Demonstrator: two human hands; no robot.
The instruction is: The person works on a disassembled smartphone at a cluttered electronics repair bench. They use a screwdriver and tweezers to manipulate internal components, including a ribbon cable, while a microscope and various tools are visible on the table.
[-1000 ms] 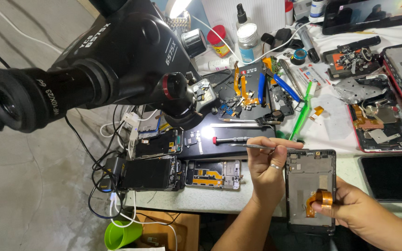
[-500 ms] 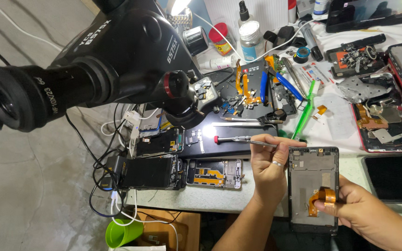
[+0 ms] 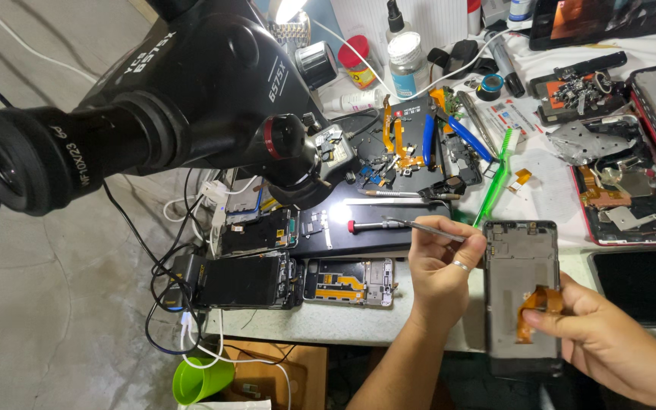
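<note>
At lower right, our right hand (image 3: pixel 616 342) grips the opened phone frame (image 3: pixel 521 296), thumb pinning its orange flex cable (image 3: pixel 537 304); our left hand (image 3: pixel 438 273) pinches tweezers (image 3: pixel 427 226). A slip could tear the cable.

A black microscope (image 3: pixel 153 99) looms over a green toothbrush (image 3: pixel 495 178).

a cluttered white workbench (image 3: pixel 358 323) carries opened phones (image 3: pixel 347 281), a green brush (image 3: pixel 495 178) and a black mat (image 3: pixel 373 235).
</note>
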